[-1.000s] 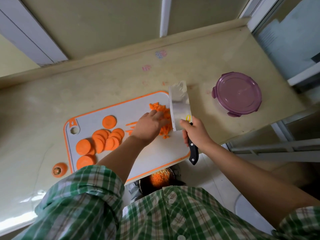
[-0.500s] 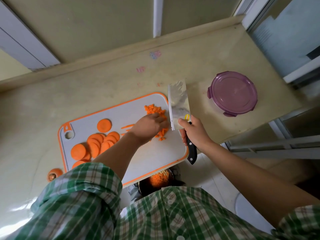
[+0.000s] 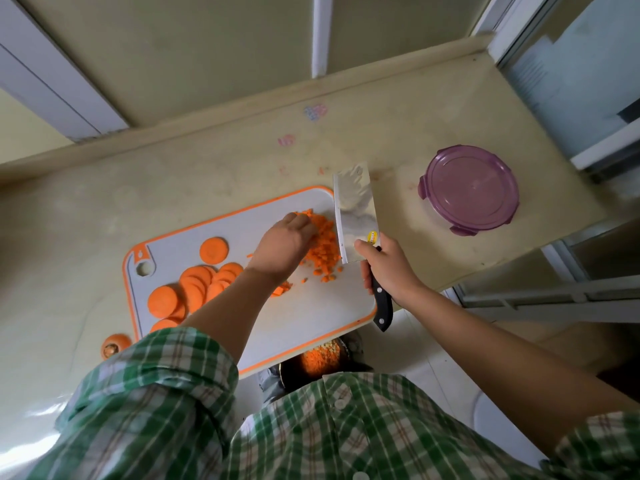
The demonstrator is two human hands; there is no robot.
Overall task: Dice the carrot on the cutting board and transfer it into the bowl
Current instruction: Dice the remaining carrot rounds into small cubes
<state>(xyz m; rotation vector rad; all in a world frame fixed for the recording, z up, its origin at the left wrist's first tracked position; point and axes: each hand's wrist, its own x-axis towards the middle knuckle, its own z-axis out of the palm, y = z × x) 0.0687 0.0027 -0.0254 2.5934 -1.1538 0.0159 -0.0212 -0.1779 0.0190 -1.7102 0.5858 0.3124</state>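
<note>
Step in hand: gathering a diced heap against the cleaver blade, judged as the lead-in to a transfer.
Left hand (image 3: 284, 245): centre of the frame, fingers curled loosely over the diced carrot (image 3: 323, 242), pushing it toward the blade; nothing pinched.
Right hand (image 3: 388, 268): closed around the black handle of the cleaver (image 3: 356, 216), blade tilted on edge at the right end of the cutting board (image 3: 311, 317).
Carrot slices (image 3: 197, 289): round, uncut, piled at the left end of the board, one slice (image 3: 214, 250) lying apart above them.
Carrot top (image 3: 114, 344): off the board on the tabletop (image 3: 207, 174), lower left.
Bowl (image 3: 322, 362): below the board's near edge, lower centre, already holding dice; mostly hidden by the shirt.
Purple lid (image 3: 471, 188): right of the frame, well apart from the board.
Next move: probably load the dice onto the blade, hand cupped against it, carry low to the bowl; stray bits near the blade heel may be left behind.
Remaining: slices still to dice.
</note>
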